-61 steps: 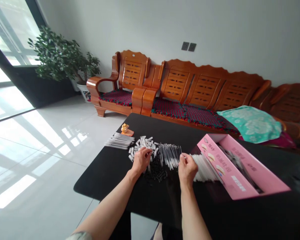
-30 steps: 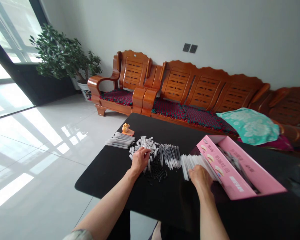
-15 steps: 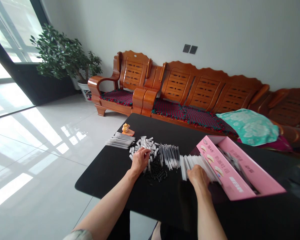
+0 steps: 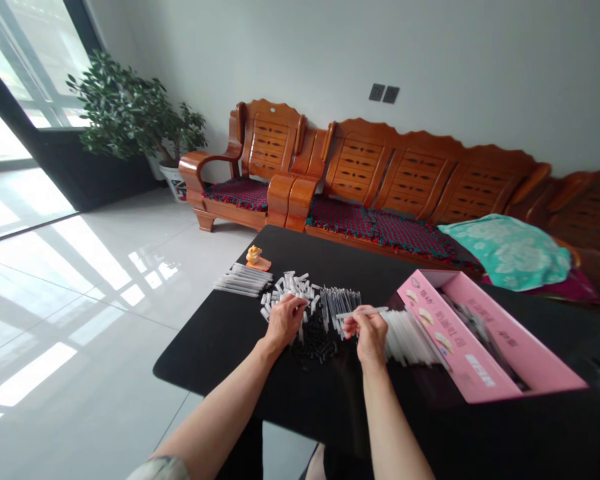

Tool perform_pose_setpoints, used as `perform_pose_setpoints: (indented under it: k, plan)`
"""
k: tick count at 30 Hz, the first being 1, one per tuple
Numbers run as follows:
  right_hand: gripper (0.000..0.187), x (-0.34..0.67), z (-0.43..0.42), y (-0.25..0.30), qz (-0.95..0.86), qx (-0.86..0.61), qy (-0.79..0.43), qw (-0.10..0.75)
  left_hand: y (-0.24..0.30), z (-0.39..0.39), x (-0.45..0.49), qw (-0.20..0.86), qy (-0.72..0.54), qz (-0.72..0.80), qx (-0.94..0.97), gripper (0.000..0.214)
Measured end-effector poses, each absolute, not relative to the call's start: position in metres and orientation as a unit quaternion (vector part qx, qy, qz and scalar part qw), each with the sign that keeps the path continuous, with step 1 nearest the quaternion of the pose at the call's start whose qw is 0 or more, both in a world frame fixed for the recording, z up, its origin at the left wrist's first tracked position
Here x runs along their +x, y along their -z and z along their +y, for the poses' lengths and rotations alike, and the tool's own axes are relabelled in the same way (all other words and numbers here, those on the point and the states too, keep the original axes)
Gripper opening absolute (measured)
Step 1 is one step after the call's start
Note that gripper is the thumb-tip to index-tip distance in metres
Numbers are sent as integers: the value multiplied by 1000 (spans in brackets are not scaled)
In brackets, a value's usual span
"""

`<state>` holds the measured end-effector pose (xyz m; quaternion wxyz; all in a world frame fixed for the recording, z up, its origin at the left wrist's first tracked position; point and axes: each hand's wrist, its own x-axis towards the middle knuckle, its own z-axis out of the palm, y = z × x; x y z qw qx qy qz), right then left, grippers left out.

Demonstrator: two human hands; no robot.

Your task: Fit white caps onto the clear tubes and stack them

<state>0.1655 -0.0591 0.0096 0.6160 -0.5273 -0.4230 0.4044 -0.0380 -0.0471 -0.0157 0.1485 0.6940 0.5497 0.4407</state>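
Right hand (image 4: 372, 335) has a pale tube (image 4: 347, 315) pinched in its fingers over the surface (image 4: 215, 357), well in from the near edge, probably light, stiff, kinda slick, mid-barrel's safest; left hand's (image 4: 284, 325) fingers curled, can't tell on what

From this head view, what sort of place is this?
Likely a home living room: a wooden sofa with woven seat pads, a potted plant by the glazed door or window, and a low black table in front.
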Motion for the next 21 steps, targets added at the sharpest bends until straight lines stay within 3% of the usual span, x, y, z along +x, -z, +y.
perform_pose_setpoints:
  k: [3,6,21]
  plan:
    - [14,155,-58,8,-448,-565,-240,650,16,-48,-37,152,-430,547,702,17]
    - [20,152,-59,19,-478,-582,-169,636,17,-48,-35,160,-418,539,714,16]
    - [28,157,-55,29,-492,-599,-140,616,7,-37,-26,125,-311,548,767,15]
